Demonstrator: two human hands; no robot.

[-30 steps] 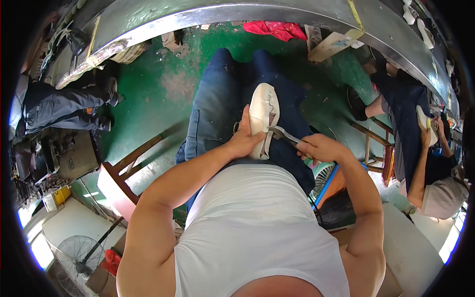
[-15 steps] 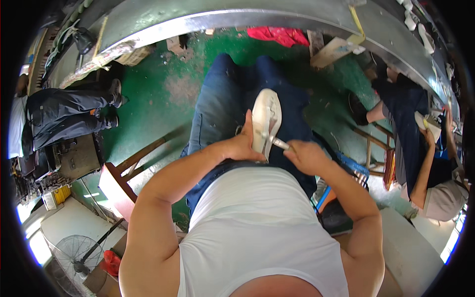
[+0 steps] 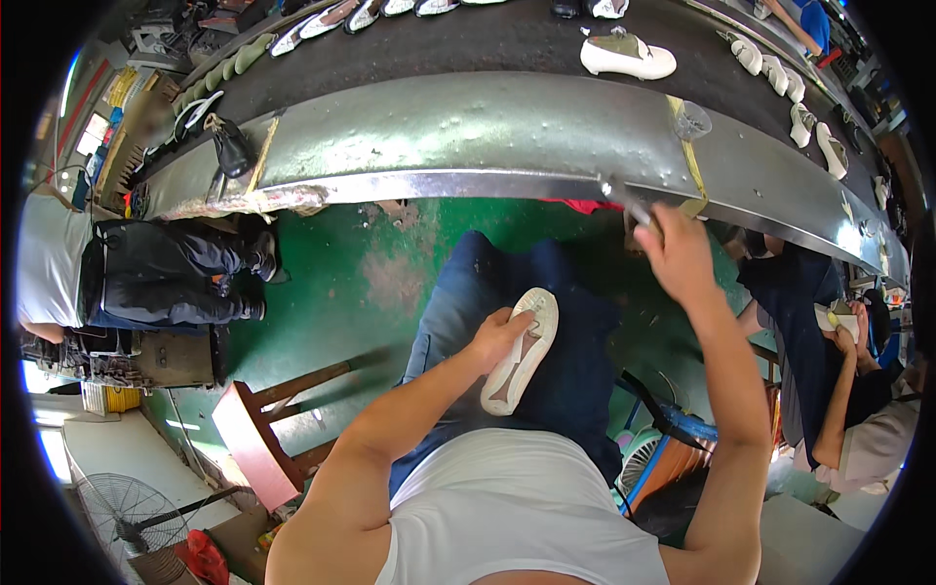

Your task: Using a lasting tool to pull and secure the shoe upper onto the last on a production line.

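Note:
On my lap lies a white shoe (image 3: 523, 363), its underside with a white rim and a brownish middle facing up. My left hand (image 3: 498, 337) is closed on its left side, the thumb over it. Farther forward and to the right, my right hand (image 3: 678, 253) grips a hammer-like metal tool (image 3: 635, 207). The tool is blurred, its head above the front edge of the metal-edged workbench (image 3: 439, 141). It is apart from the shoe.
Beyond the metal strip, a dark belt (image 3: 458, 63) carries several shoes, including a white one (image 3: 629, 57). A black shoe (image 3: 230, 146) sits at left. Stools (image 3: 255, 444), a fan (image 3: 112, 512) and people (image 3: 156, 263) at both sides surround me.
My right hand has moved the tool off the shoe, forward and right to the bench edge. The shoe has turned and tilts right in my left hand. The view now shows more of the bench.

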